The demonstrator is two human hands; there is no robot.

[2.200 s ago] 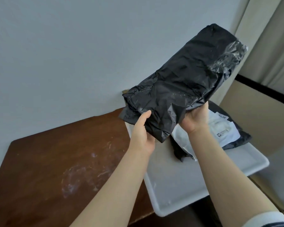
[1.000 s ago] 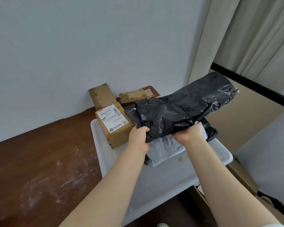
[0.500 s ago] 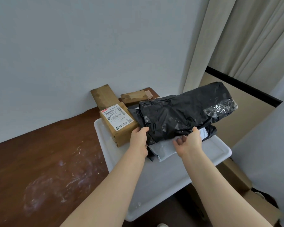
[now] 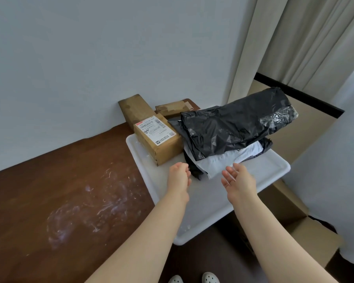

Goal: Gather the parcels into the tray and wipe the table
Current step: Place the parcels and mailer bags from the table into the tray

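— Brown wood is filling the left of our view: the table [image 4: 49,180] is running along a pale wall [image 4: 90,48], and white smears [image 4: 86,203] are streaking its middle.

— Where are the parcels lying?

— We are seeing them in the white tray [image 4: 213,203] at the table's right end. A big black parcel [image 4: 233,127] is lying on top of a white parcel [image 4: 229,160], with more dark wrapping showing beneath. A labelled box [image 4: 161,144] is sitting in the tray's far left corner, touching that pile.

— Is anything lying outside it?

— Two plain cardboard boxes are standing behind, by the wall: a tall box [image 4: 133,109] and a flat box [image 4: 172,109]. We cannot tell whether they are inside the rim.

— And our hands?

— We are holding both above the tray's bare near part, just short of the pile and touching nothing. Our left hand [image 4: 178,178] is hovering with its fingers [image 4: 183,166] loosely curled and empty. Our right hand [image 4: 239,180] is turning its palm inward, its fingers [image 4: 228,174] relaxed, spread and empty too.

— What is off to the right?

— Cream curtains [image 4: 294,48] are hanging there, and a carton [image 4: 307,242] is sitting on the floor below.
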